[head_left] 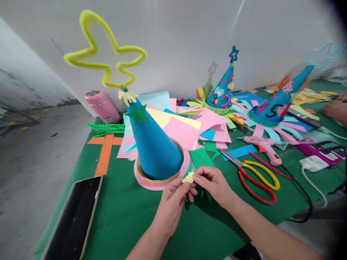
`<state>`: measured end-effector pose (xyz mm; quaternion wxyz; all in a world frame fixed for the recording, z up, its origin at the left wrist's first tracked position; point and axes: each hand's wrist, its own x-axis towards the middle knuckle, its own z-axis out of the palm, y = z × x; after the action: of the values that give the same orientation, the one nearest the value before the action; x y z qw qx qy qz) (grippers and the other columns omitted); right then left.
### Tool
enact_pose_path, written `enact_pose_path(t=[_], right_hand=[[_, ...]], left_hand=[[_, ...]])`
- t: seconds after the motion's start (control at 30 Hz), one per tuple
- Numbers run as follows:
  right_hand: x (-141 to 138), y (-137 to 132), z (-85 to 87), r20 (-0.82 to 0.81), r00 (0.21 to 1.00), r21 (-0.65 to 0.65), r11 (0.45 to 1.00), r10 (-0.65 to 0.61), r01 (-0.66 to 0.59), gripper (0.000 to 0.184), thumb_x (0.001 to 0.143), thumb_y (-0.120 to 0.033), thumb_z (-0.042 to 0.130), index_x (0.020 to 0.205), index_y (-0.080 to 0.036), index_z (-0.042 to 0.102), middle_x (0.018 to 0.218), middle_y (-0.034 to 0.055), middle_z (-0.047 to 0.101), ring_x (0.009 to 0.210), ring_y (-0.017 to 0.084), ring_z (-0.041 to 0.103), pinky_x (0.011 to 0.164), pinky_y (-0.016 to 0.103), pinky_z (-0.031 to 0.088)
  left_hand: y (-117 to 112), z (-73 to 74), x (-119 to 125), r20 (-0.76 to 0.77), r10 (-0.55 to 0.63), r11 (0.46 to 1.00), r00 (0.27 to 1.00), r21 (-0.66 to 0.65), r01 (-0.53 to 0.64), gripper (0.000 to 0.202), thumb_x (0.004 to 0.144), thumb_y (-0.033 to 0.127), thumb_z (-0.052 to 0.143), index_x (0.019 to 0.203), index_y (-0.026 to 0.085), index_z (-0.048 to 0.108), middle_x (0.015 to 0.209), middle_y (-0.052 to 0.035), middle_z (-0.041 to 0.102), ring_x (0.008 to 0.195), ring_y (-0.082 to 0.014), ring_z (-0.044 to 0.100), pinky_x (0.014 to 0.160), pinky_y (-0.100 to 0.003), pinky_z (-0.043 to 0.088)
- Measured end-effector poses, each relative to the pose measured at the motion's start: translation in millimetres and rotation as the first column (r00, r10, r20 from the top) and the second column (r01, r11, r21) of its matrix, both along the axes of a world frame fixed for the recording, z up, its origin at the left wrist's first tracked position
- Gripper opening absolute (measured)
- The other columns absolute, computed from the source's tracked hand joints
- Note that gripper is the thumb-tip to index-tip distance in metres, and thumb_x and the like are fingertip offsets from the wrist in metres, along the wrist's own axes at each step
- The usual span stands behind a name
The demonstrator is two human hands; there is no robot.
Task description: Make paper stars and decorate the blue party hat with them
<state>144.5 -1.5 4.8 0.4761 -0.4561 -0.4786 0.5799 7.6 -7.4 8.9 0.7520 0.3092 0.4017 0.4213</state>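
Note:
Both my hands meet just in front of a blue paper cone hat with a pink brim, a green star and a yellow pipe-cleaner star on top. My left hand and my right hand each pinch a small yellow paper cutout between fingertips, above the green table cover. The hat's brim lies a little beyond my fingers.
Red-and-yellow scissors, a pink glue gun, a phone, a pink bottle, coloured paper sheets and two more decorated cone hats lie around. Another person's hand rests at far right. Cables and a charger sit right.

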Motion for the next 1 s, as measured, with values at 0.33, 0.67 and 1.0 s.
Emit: enact_pose_path(t=[0.33,0.67,1.0], right_hand=[[-1.0,-1.4,5.2,-0.080,0.994,0.020,0.997,0.070,-0.069,0.022,0.077,-0.031,0.058,0.061,-0.017,0.052,0.051,-0.0029,0.056,0.049,0.011,0.055,0.050,0.024,0.044],[-4.1,-3.6,1.8,-0.107,0.994,0.062,0.998,0.025,-0.019,0.022,0.078,-0.027,0.057,0.059,-0.017,0.052,0.049,-0.0034,0.055,0.046,0.010,0.054,0.047,0.022,0.043],[-4.4,-3.6,3.1,-0.011,1.000,0.103,0.995,0.008,-0.007,0.023,0.078,-0.030,0.055,0.059,-0.019,0.049,0.049,-0.0021,0.056,0.046,0.011,0.052,0.045,0.023,0.042]], left_hand=[[-0.8,-0.1,-1.1,-0.069,-0.011,0.999,0.998,0.051,0.015,0.015,0.072,0.023,0.061,0.065,0.012,0.066,0.058,-0.0036,0.061,0.054,-0.0107,0.048,0.054,-0.022,0.037],[-2.1,-4.6,-3.6,-0.130,-0.041,0.989,0.991,0.136,0.058,0.017,0.076,0.024,0.058,0.068,0.013,0.068,0.060,-0.0039,0.062,0.056,-0.0111,0.049,0.056,-0.022,0.038],[-2.5,-3.9,-0.5,-0.131,0.009,0.995,0.991,0.098,0.003,0.012,0.068,0.025,0.065,0.067,0.014,0.068,0.058,-0.0030,0.062,0.053,-0.0113,0.049,0.052,-0.022,0.038]])
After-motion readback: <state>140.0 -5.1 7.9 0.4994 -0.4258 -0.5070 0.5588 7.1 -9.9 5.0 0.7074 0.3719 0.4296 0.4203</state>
